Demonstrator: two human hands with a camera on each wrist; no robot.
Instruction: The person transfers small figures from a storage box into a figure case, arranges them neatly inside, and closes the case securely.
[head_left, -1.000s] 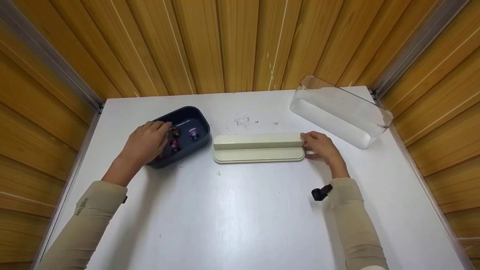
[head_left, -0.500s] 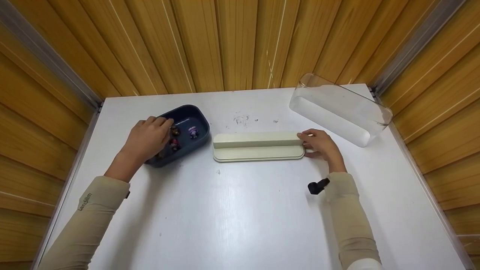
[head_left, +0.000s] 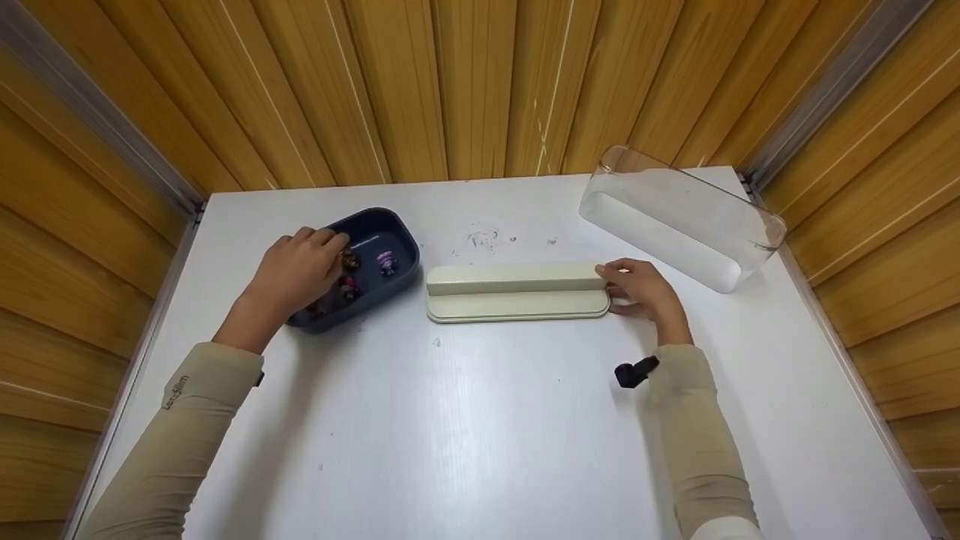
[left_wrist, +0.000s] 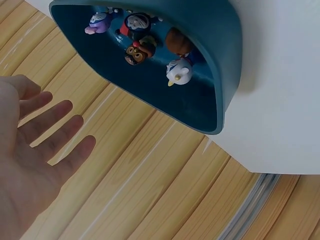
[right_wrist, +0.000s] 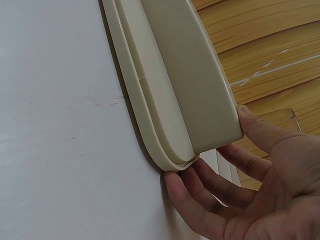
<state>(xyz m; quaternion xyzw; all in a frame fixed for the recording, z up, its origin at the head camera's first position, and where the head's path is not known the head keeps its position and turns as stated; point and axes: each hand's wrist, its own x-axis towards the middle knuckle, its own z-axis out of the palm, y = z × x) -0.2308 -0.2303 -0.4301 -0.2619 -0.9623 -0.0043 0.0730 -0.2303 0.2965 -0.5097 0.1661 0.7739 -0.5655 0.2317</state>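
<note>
A dark blue tray [head_left: 401, 232] on the white table holds several small toy figurines [head_left: 387, 264]. My left hand [head_left: 296, 274] hovers over the tray's left part. In the left wrist view this left hand [left_wrist: 35, 160] is flat with straight fingers and holds nothing, and the figurines [left_wrist: 136, 50] lie in the tray [left_wrist: 220, 65] beyond it. A cream stepped base [head_left: 517, 292] lies at mid-table. My right hand [head_left: 637, 289] touches its right end. The thumb rests against the upper step and the fingers [right_wrist: 200, 202] lie along the lower rim of the base [right_wrist: 170, 85].
A clear plastic cover [head_left: 679, 217] lies tilted at the table's back right corner. Wooden slat walls close in the table on three sides. A black strap clip [head_left: 636, 371] sits at my right wrist. Bare white table [head_left: 465, 435] stretches in front.
My left hand has crept slightly farther over the tray. The right hand has stayed at the base's right end.
</note>
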